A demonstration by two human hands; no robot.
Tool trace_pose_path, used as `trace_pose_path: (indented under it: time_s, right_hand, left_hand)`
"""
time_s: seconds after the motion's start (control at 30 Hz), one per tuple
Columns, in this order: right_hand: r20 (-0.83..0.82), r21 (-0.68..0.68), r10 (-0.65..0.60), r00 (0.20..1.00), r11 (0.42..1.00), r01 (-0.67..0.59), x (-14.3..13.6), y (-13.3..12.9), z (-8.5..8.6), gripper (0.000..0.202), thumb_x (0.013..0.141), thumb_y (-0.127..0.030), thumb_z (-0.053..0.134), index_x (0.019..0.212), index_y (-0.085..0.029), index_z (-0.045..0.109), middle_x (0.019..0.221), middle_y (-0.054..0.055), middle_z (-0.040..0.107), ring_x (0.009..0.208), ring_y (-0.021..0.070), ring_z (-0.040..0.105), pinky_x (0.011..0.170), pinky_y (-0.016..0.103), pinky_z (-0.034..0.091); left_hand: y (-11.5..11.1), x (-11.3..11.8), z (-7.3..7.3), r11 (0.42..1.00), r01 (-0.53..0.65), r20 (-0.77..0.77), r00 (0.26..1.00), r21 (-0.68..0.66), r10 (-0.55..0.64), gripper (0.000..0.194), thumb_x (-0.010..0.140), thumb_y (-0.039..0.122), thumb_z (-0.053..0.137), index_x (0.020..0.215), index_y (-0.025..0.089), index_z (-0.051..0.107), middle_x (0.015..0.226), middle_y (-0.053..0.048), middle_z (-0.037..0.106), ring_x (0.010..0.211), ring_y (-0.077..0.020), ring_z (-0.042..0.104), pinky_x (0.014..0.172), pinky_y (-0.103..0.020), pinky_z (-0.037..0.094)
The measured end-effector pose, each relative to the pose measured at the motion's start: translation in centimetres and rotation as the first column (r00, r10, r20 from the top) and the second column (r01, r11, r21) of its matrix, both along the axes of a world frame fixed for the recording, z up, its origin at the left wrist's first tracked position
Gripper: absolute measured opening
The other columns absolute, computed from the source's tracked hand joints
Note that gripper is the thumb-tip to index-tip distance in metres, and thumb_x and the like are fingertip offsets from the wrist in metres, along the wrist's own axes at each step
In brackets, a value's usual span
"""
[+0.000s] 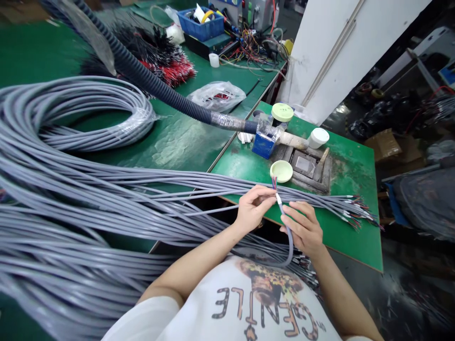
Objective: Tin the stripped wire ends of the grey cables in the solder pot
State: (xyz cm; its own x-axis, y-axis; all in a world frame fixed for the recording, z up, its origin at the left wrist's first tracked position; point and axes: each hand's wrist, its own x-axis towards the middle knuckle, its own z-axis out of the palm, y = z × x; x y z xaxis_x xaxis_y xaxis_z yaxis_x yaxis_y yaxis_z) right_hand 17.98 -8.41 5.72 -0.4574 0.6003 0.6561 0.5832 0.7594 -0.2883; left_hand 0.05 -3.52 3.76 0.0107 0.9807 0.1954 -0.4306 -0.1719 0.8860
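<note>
A grey cable (pixel 291 244) curves up between my hands. Its end has a white band and a tuft of thin coloured wires (pixel 274 183). My left hand (pixel 254 208) pinches the cable end at the band between thumb and fingers. Lower on the same cable, my right hand (pixel 304 226) has its fingers curled around the grey jacket. Just beyond the wire tips sits a shallow pale-green dish (pixel 281 171). A bundle of grey cables (pixel 227 182) runs behind my left hand, its stripped ends (pixel 355 210) fanned out at the right.
A solder pot (pixel 304 164) in a dirty frame stands beyond the dish, with a ribbed hose (pixel 170 97) reaching toward it. Nearby are a white jar (pixel 319 137) and a green-lidded tub (pixel 282 112). Large cable coils (pixel 88 137) cover the left side.
</note>
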Motion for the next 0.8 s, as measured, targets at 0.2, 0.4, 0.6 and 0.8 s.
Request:
trace_pose_path:
  time_s: [0.2, 0.4, 0.6, 0.8]
  right_hand:
    - [-0.052, -0.019, -0.008, 0.999, 1.000, 0.007, -0.1, -0.4, -0.1, 0.047, 0.082, -0.017, 0.067, 0.126, -0.029, 0.058, 0.116, 0.006, 0.070, 0.115, 0.0264, 0.059, 0.092, 0.052, 0.050]
    - [-0.040, -0.033, 0.002, 0.999, 0.999, -0.003, 0.1, -0.3, -0.6, 0.045, 0.082, -0.019, 0.067, 0.124, -0.030, 0.059, 0.118, 0.006, 0.069, 0.115, 0.0266, 0.059, 0.092, 0.053, 0.050]
    - [-0.026, -0.026, 0.002, 1.000, 1.000, -0.003, 0.1, -0.2, -0.3, 0.050, 0.080, -0.017, 0.069, 0.128, -0.028, 0.057, 0.118, 0.007, 0.069, 0.116, 0.0270, 0.058, 0.093, 0.053, 0.050]
    - [-0.023, 0.007, -0.048, 0.999, 0.999, 0.048, -0.1, -0.3, -0.2, 0.049, 0.078, -0.015, 0.070, 0.125, -0.027, 0.060, 0.118, 0.008, 0.068, 0.117, 0.0279, 0.057, 0.094, 0.051, 0.049]
  left_hand:
    - [0.9, 0.1, 0.0, 0.884, 0.273, 0.384, 0.916, -0.380, -0.117, 0.025, 0.071, 0.030, 0.074, 0.087, 0.014, 0.064, 0.072, -0.001, 0.066, 0.053, -0.0072, 0.057, 0.050, -0.019, 0.046]
    - [2.2, -0.6, 0.6, 0.836, 0.323, 0.323, 0.928, -0.444, -0.187, 0.023, 0.065, 0.029, 0.078, 0.072, 0.012, 0.064, 0.061, 0.001, 0.064, 0.046, -0.0044, 0.052, 0.042, -0.014, 0.035]
    - [2.3, -0.7, 0.7, 0.828, 0.290, 0.260, 0.949, -0.480, -0.181, 0.020, 0.063, 0.025, 0.079, 0.071, 0.012, 0.065, 0.061, -0.001, 0.066, 0.048, -0.0047, 0.054, 0.044, -0.014, 0.034]
    - [1.1, 0.4, 0.2, 0.872, 0.195, 0.272, 0.959, -0.449, -0.074, 0.020, 0.069, 0.028, 0.075, 0.077, 0.013, 0.064, 0.062, -0.001, 0.067, 0.051, -0.0070, 0.057, 0.047, -0.016, 0.039]
